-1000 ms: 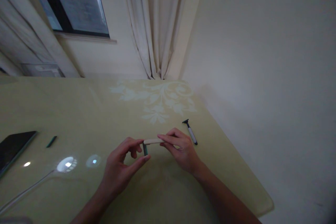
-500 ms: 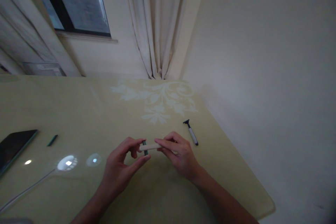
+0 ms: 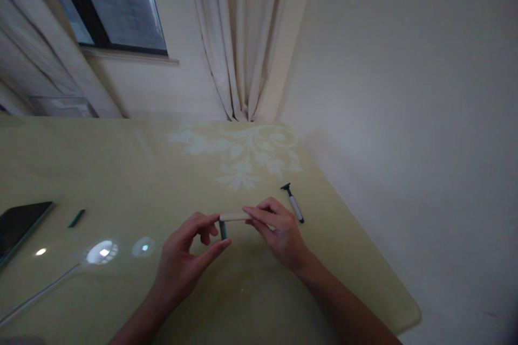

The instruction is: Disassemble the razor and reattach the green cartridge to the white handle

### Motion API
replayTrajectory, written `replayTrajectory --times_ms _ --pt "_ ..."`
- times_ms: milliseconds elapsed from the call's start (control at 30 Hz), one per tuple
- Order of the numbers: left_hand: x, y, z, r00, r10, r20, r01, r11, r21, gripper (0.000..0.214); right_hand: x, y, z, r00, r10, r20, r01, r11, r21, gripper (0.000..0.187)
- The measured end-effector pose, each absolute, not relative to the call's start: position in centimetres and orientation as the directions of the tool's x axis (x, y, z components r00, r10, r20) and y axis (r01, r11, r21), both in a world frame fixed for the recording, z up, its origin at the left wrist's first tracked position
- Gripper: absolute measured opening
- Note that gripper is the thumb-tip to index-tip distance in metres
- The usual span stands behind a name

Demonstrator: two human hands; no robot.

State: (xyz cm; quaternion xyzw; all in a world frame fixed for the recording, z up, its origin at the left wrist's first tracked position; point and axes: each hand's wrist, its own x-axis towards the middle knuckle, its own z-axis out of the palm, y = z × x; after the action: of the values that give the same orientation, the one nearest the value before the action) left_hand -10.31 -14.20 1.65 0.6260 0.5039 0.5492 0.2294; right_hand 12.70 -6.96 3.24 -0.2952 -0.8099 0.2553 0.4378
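Both my hands meet low over the yellow table [image 3: 121,161], near its front middle. My right hand [image 3: 279,234] pinches the pale handle of a razor [image 3: 233,217], which lies level between the hands. My left hand [image 3: 186,256] pinches a small dark green piece [image 3: 223,229] at the handle's left end, between thumb and forefinger. Whether that piece is joined to the handle I cannot tell. A second razor [image 3: 294,204], with a black head and pale handle, lies on the table just right of my right hand.
A dark phone [image 3: 18,226] lies at the table's left edge, with a small dark green strip [image 3: 76,218] beside it. A white cable [image 3: 40,294] runs across the near left. Curtains [image 3: 238,38] and a window [image 3: 109,5] stand behind. A wall borders the table on the right.
The razor handle dipped slightly towards my left hand half a second ago and is now back level. Both hands keep their pinch in almost the same place.
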Motion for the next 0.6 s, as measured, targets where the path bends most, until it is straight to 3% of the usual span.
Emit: replayTrajectory --times_ms 433,600 --pt "-10.14 -14.05 2.14 -0.121 0.883 0.453 0.4 -0.374 0.837 0.034 12.73 -7.08 3.52 -0.512 0.661 0.548 0.228 0.72 -0.655 0.029" --pt "-10.19 -14.07 2.1 -0.121 0.877 0.464 0.403 -0.384 0.831 0.033 12.8 -6.84 3.44 -0.442 0.688 0.576 0.269 0.714 -0.646 0.028"
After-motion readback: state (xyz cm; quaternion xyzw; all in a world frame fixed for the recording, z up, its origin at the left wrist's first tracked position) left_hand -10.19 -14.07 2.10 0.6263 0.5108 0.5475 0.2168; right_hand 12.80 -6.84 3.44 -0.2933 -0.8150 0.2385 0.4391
